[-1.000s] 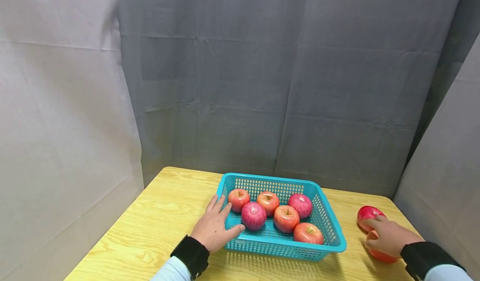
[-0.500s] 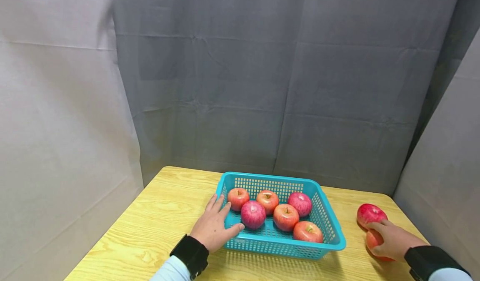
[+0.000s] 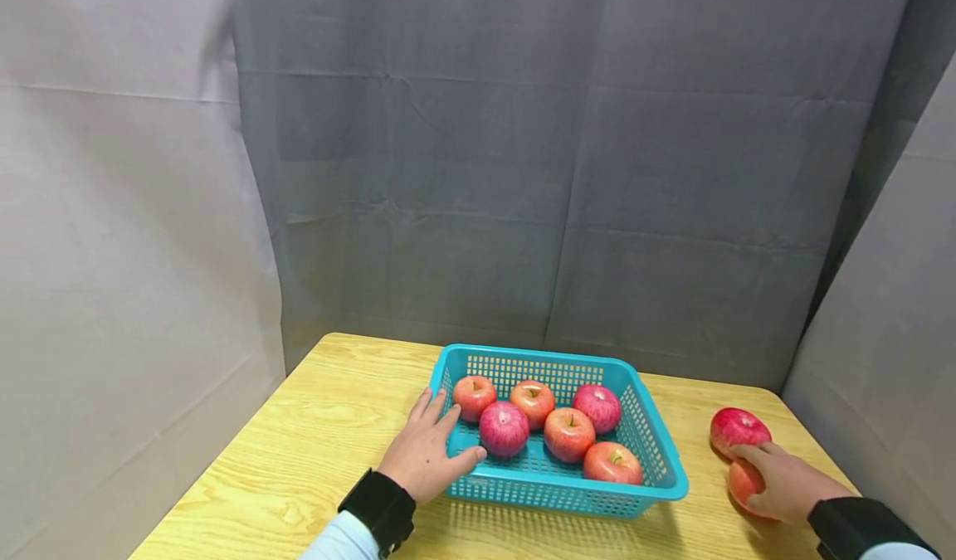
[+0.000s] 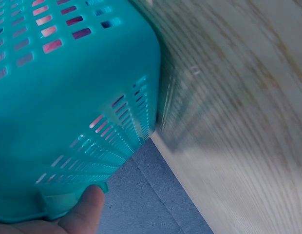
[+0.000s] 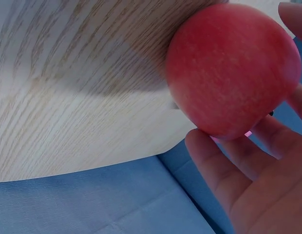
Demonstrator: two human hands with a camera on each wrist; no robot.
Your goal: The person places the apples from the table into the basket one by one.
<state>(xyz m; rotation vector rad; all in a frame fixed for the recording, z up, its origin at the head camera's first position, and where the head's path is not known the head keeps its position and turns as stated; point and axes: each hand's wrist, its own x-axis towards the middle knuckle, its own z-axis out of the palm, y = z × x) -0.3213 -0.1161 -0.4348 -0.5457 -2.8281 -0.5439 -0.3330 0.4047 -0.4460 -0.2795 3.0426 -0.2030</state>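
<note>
In the head view, my left hand [image 3: 424, 460] rests spread over the left front corner of a blue-green plastic basket [image 3: 660, 492]. The left wrist view shows one fingertip [image 4: 92, 195] at the basket's rim, beside its slotted wall [image 4: 97, 97]. Out on the right of the table, my right hand [image 3: 793, 485] holds a red apple [image 3: 744, 484] from above, its fingers round the far side. That apple [image 5: 234, 68] looks smooth in the right wrist view, low at the wood, with fingers along its side and the thumb partly cut off. Just behind it lies a darker red apple [image 3: 738, 430].
Several apples lie inside the basket, among them a dark red one [image 3: 504, 429] and a paler one [image 3: 612, 463]. A light wooden table [image 3: 299, 444] carries everything. Grey cloth [image 3: 448, 170] hangs behind, and pale cloth [image 3: 127, 211] at the sides.
My right hand has shifted slightly to the right and settled round the nearer apple, drawing off the farther one. The left hand and the basket have stayed in place.
</note>
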